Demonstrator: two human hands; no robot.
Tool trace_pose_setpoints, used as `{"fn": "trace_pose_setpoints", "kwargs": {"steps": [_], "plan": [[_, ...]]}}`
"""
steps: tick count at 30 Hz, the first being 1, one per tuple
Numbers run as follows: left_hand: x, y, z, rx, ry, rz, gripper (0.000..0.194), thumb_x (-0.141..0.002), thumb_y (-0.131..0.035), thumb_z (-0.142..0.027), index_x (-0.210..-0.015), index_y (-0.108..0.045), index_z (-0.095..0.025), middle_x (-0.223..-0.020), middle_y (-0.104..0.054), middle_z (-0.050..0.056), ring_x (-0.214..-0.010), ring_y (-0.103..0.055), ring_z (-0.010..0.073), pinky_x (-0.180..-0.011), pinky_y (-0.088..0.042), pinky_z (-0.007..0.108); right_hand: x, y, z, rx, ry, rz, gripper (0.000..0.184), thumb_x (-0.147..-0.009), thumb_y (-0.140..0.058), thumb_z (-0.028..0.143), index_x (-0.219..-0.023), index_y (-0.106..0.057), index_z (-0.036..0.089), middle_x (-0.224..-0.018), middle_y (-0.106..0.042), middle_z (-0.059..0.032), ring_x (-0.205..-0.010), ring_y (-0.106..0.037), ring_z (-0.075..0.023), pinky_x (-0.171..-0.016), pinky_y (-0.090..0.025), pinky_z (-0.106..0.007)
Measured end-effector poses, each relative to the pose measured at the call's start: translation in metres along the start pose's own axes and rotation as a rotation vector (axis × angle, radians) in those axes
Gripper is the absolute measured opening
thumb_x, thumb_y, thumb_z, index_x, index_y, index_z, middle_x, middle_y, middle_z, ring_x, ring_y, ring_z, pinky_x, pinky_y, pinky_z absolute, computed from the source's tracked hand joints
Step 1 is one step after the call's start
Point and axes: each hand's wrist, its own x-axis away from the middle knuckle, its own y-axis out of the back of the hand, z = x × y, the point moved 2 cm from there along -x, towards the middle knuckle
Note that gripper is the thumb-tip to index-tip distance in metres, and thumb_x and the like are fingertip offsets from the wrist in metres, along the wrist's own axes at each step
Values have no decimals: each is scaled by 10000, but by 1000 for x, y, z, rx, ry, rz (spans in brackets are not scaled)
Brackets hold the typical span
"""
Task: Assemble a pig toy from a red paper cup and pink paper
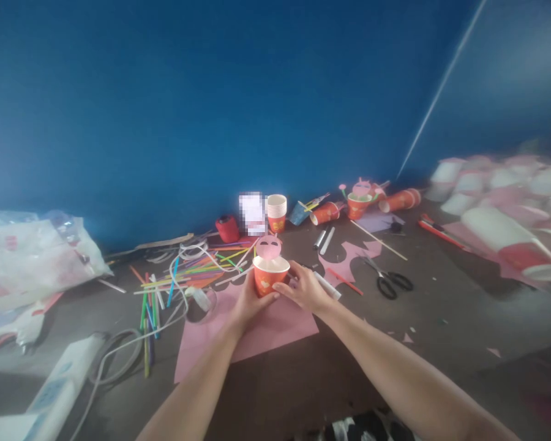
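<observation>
A red paper cup [264, 285] with a white rim stands upright between my hands, over a pink paper sheet [275, 334]. At its far rim rises a round pink paper face [269, 247] with dark eyes. My left hand [251, 301] wraps the cup's left side, thumb across the front. From the right, my right hand [307, 288] grips it with the thumb on the front; its other fingers are partly hidden behind. A white tube-like stick [327, 286] lies just beyond my right wrist.
Scissors [390, 285] lie on the right, near pink paper scraps [349, 260]. Colored sticks [202, 266] and a white cable [179, 306] cover the left. A cup stack [277, 213] stands behind; a similar decorated cup [358, 207] is further right. A power strip [67, 373] lies front left.
</observation>
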Motion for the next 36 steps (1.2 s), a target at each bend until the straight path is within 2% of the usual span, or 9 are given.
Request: {"fn": "trace_pose_setpoints", "kwargs": {"steps": [8, 11, 14, 21, 24, 26, 30, 33, 36], "plan": [[-2, 6, -7, 40, 8, -123, 635, -641, -750, -355, -1181, -464, -181, -1081, -601, 82, -960, -588, 240, -826, -488, 367, -10, -1, 7, 66, 37, 0, 345, -760, -645, 361, -1068, -606, 211, -917, -687, -21, -836, -638, -198, -741, -485, -293], [-6, 10, -5, 102, -3, -193, 620, -644, -749, -352, -1178, -477, -193, -1071, -602, 70, -967, -589, 236, -836, -481, 353, -12, 1, 2, 69, 17, -90, 437, -759, -639, 368, -1162, -560, 218, -877, -667, -19, -766, -627, -173, -694, -487, -281], [-8, 13, 0, 114, -8, -244, 620, -654, -743, -353, -1184, -470, -185, -1082, -590, 74, -985, -579, 234, -863, -465, 360, -12, 6, -7, 67, 11, -181, 444, -765, -628, 366, -1168, -547, 198, -744, -622, 2, -624, -575, -139, -613, -477, -268], [0, -1, -5, 240, -2, -81, 610, -702, -710, -345, -1222, -440, -176, -1148, -572, 97, -1045, -547, 245, -923, -429, 402, -5, 11, -15, 22, 23, -207, 396, -776, -619, 370, -1133, -580, 204, -750, -622, -4, -607, -565, -138, -570, -469, -263], [3, -3, -9, 239, -28, -43, 608, -697, -717, -347, -1214, -451, -168, -1151, -572, 104, -1054, -538, 254, -920, -425, 395, -1, 13, -13, 101, 70, -193, 233, -805, -587, 388, -901, -661, 190, -727, -633, -20, -634, -578, -153, -595, -460, -272], [4, -4, -9, 234, -30, -24, 615, -698, -718, -351, -1216, -446, -164, -1142, -573, 111, -1041, -543, 258, -897, -436, 389, 0, 15, -11, 169, 110, -187, 229, -823, -564, 389, -764, -659, 190, -691, -619, -24, -639, -572, -160, -618, -456, -281], [5, -4, -4, 220, -11, 6, 612, -706, -714, -347, -1220, -432, -172, -1132, -570, 106, -1024, -546, 251, -870, -445, 373, 2, 19, -9, 188, 132, -181, 219, -834, -546, 380, -773, -653, 199, -721, -640, -32, -667, -582, -173, -646, -463, -295], [4, -5, -1, 208, -7, 2, 609, -704, -718, -334, -1214, -427, -174, -1135, -562, 103, -1020, -545, 242, -869, -441, 362, 2, 18, -13, 90, 47, -184, 223, -820, -567, 402, -769, -635, 196, -658, -620, -15, -592, -569, -155, -566, -454, -273], [2, -4, 3, 183, -16, -24, 619, -681, -735, -331, -1197, -434, -168, -1118, -567, 101, -1007, -548, 245, -864, -440, 368, 2, 13, -19, -146, -85, -174, 263, -791, -597, 450, -770, -601, 187, -574, -572, 13, -481, -530, -127, -464, -430, -249]]}}
